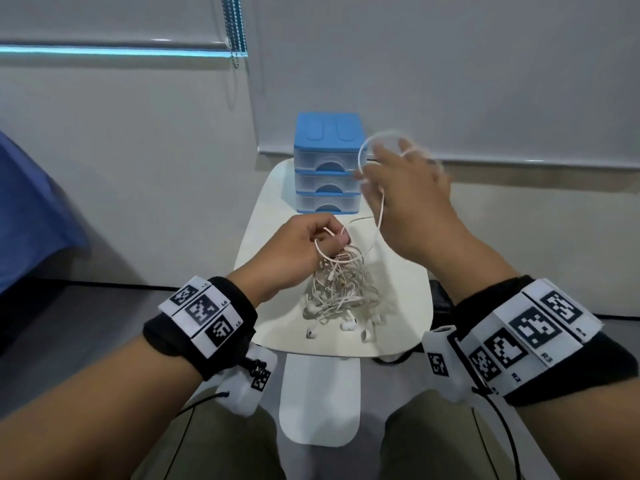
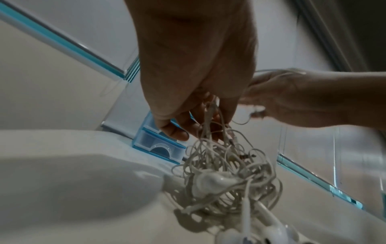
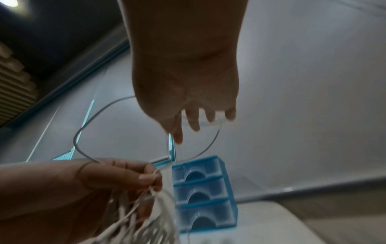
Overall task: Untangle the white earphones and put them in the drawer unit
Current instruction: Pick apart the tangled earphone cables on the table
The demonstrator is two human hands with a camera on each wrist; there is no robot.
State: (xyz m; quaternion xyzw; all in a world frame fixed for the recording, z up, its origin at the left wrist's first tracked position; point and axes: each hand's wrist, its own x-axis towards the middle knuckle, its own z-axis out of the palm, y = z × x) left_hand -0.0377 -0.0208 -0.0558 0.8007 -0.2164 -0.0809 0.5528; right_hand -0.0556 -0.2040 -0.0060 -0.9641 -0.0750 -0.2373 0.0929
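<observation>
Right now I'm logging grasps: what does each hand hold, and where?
Left hand pinches the earphones at the tangle's top. Right hand has a loose cord loop around its spread fingers.

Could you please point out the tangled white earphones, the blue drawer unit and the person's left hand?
white earphones (image 1: 341, 294): head view, middle of the tangled cable bundle.
drawer unit (image 1: 327, 133): head view, its blue top.
left hand (image 1: 298, 251): head view, back of the hand.
</observation>
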